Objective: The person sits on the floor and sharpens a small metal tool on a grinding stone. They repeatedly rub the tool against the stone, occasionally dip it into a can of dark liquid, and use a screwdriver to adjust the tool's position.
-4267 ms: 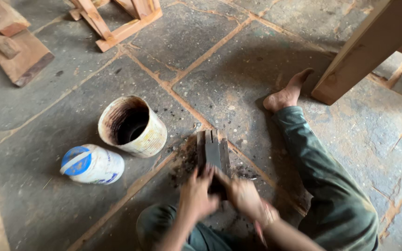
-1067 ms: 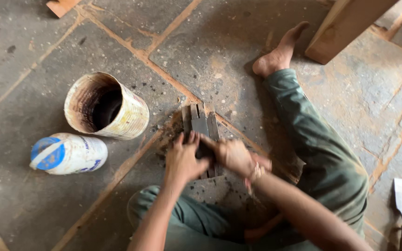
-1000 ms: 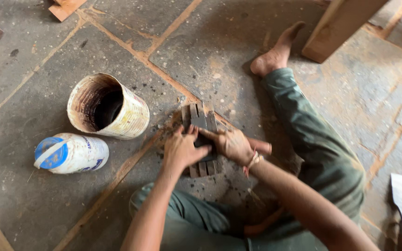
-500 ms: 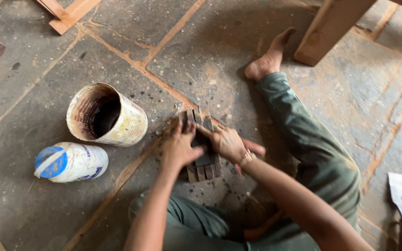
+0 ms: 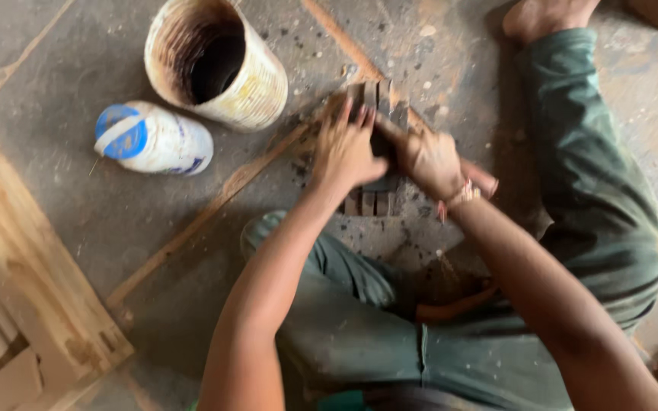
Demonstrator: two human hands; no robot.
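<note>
A: Where is the dark block [image 5: 378,144], if we take the tipped-over can [image 5: 218,61] as the landmark?

B: It lies on the stone floor [image 5: 78,190], to the right of the can and a little nearer to the person. It looks like some narrow dark strips side by side. It sits between the person's legs in green trousers [image 5: 595,190].

A: And what do the hands do?

B: The left hand [image 5: 344,148] is pressed flat on the block's left part, with fingers spread, not clenched. The right hand [image 5: 428,160] is closed around something over the block's right part, but I cannot tell what it grasps, because the picture is blurred there.

A: What else is near the can?

B: A white plastic bottle [image 5: 154,139] with a blue end lies just beside the can, at its lower left. Wooden boards [image 5: 24,289] lie further below it, well apart.
</note>
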